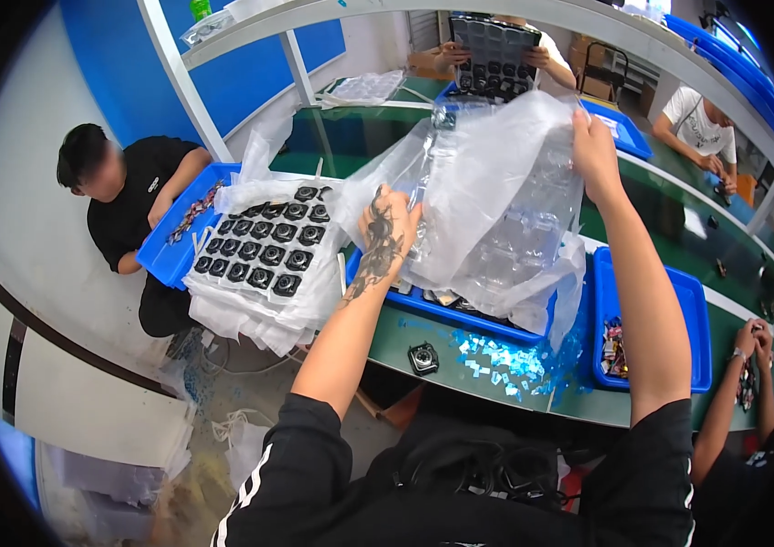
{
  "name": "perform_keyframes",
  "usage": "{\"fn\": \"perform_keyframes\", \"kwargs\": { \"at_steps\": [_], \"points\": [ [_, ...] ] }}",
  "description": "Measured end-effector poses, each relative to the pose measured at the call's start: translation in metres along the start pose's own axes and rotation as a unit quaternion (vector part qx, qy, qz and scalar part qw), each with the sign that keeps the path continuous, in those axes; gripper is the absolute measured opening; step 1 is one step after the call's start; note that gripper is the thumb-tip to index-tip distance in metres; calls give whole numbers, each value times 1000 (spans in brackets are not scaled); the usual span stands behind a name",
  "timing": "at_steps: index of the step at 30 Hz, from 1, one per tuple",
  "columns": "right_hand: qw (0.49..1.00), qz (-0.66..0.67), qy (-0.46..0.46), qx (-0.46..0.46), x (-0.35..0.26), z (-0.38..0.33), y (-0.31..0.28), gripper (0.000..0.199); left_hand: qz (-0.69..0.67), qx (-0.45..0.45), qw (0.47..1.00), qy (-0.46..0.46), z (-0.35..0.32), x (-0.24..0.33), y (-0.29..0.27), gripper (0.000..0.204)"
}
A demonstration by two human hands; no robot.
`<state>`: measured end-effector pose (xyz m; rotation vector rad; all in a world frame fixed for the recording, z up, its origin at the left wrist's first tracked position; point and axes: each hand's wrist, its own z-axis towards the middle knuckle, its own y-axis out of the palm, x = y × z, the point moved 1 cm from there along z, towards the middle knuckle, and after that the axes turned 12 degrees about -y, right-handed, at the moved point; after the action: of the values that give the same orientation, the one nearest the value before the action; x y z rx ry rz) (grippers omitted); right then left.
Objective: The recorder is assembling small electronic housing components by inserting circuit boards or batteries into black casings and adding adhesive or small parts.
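Observation:
In front of me, my left hand [389,226] and my right hand [593,150] hold up a clear plastic blister tray [522,235] overlaid by a thin, cloudy white plastic sheet [483,173]. The left fingers are closed on its left edge, the right ones on its upper right corner. It is tilted above a blue bin [487,329] with some parts inside, mostly covered. Left of my left hand, rows of square black parts with round centres [264,237] sit in a tray on a stack wrapped in white sheets [254,314].
One similar black part [422,358] lies near the green table's front edge beside blue and white scraps [510,360]. A blue bin of small parts [651,351] stands right. Another blue bin [188,223] is left, beside a seated person. A person across holds a black tray [494,56].

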<state>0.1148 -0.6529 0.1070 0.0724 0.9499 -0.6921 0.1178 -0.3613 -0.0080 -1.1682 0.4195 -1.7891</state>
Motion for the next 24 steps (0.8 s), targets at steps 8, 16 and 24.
{"fn": "perform_keyframes", "kwargs": {
  "at_steps": [8,16,24],
  "points": [
    [977,207,57,-17,1,31,12,33,-171,-14,982,-82,15,-15,-21,21],
    [895,432,109,5,-7,52,-52,36,-315,71,946,0,-44,-5,-84,34],
    [926,260,-248,-118,-172,-61,-58,42,-747,-290,594,-66,-89,6,-137,50]
  ]
}}
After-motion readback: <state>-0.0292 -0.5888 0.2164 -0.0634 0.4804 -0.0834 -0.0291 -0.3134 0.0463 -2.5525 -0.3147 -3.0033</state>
